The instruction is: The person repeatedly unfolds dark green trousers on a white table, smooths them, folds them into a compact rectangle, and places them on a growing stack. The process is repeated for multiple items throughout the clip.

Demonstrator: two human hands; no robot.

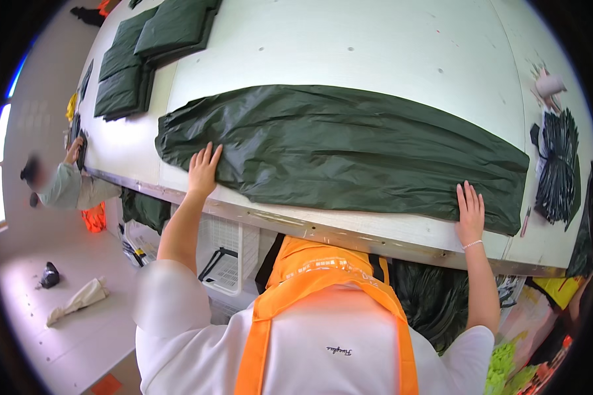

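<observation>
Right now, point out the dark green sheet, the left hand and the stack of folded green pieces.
dark green sheet [349, 141]: head view, its middle.
left hand [204, 170]: head view, its back.
stack of folded green pieces [174, 27]: head view, top piece.

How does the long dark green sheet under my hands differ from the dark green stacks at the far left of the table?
The long dark green sheet lies spread out, wrinkled, in a single piece, with both hands pressed on its near edge. The dark green stacks are folded into compact squares, piled, and untouched. Both share the same colour and white table.

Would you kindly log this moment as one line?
left hand: flat on dark green fabric | right hand: flat on fabric | table: folded stacks far-left
</observation>
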